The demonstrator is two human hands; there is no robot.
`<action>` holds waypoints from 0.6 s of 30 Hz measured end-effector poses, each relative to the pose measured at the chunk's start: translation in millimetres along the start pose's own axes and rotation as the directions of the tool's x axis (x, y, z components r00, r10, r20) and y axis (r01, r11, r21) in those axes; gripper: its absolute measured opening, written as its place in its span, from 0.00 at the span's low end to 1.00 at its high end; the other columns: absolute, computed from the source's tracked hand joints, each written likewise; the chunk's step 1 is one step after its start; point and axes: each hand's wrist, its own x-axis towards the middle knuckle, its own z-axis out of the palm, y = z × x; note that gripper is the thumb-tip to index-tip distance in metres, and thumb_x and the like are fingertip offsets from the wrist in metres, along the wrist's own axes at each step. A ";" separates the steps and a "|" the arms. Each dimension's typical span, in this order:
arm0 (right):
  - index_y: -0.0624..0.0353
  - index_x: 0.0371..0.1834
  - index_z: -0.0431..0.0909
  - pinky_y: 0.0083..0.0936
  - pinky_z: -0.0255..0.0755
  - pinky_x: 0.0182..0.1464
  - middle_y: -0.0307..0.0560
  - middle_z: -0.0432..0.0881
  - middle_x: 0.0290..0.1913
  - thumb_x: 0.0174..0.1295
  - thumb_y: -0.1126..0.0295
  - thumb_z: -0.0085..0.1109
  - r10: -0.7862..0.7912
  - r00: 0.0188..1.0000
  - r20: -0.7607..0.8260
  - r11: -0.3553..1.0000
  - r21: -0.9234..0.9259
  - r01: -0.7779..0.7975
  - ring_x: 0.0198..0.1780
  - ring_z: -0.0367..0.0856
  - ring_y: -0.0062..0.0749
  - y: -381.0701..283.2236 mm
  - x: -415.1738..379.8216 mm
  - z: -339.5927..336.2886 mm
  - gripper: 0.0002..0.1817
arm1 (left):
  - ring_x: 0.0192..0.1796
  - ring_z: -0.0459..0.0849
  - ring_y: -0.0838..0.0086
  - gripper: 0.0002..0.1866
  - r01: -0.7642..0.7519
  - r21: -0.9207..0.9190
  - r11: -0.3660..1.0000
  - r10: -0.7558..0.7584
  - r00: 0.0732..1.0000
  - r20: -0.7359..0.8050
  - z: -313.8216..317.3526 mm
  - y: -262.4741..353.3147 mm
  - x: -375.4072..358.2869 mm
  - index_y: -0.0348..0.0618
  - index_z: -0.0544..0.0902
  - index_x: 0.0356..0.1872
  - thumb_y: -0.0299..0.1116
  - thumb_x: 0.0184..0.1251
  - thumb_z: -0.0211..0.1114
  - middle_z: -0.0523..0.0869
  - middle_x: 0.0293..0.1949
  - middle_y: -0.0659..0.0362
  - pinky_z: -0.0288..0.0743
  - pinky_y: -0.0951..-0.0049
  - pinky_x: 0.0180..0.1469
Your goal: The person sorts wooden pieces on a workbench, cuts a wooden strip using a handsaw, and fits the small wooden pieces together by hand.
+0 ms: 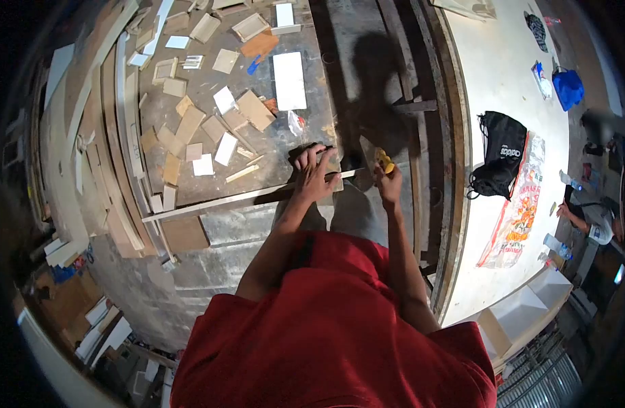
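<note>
A long, thin wooden strip (224, 202) runs along the near edge of the worktable (210, 180), its right end jutting past the table corner. My left hand (314, 175) lies over the strip close to that end, fingers bent around it and pressing it at the table edge. In my right hand (389, 182), just beyond the strip's end, is a yellow-handled tool (384, 160); its working part cannot be made out against the dark gap behind. Left of my hands, a small wooden stick (243, 173) lies on the table.
Many wood offcuts (190, 124) and a white board (289, 81) are scattered across the worktable. Long planks (112, 102) line its left side. On the pale table at right are a black drawstring bag (502, 153) and a plastic sack (519, 217). Another person (598, 221) is at far right.
</note>
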 end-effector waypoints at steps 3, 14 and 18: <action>0.53 0.34 0.77 0.21 0.61 0.22 0.27 0.72 0.23 0.71 0.59 0.67 0.146 0.988 -0.046 0.989 0.039 -0.144 0.20 0.68 0.13 -26.0 -9.9 -20.3 0.13 | 0.67 0.64 0.52 0.37 -0.008 0.019 1.000 0.007 1.000 0.022 1.3 -3.5 -0.1 0.54 0.72 0.70 0.47 0.58 0.75 0.70 0.65 0.51 0.55 0.48 0.64; 0.52 0.37 0.77 0.17 0.61 0.22 0.27 0.73 0.24 0.73 0.59 0.65 0.152 0.988 -0.040 0.980 0.136 -0.145 0.21 0.68 0.13 -133.2 -139.7 -18.1 0.11 | 0.77 0.61 0.47 0.44 -0.087 0.203 0.975 0.086 0.996 0.013 9.6 -8.1 1.2 0.42 0.65 0.74 0.51 0.60 0.70 0.64 0.74 0.46 0.43 0.39 0.79; 0.54 0.38 0.78 0.17 0.58 0.23 0.26 0.72 0.25 0.75 0.58 0.63 0.172 0.985 -0.009 0.983 0.060 -0.171 0.23 0.65 0.11 -121.9 -166.0 7.0 0.13 | 0.75 0.64 0.48 0.37 -0.166 0.232 0.959 0.180 0.983 -0.041 8.8 -9.9 -0.1 0.41 0.68 0.71 0.52 0.68 0.66 0.67 0.72 0.45 0.47 0.39 0.79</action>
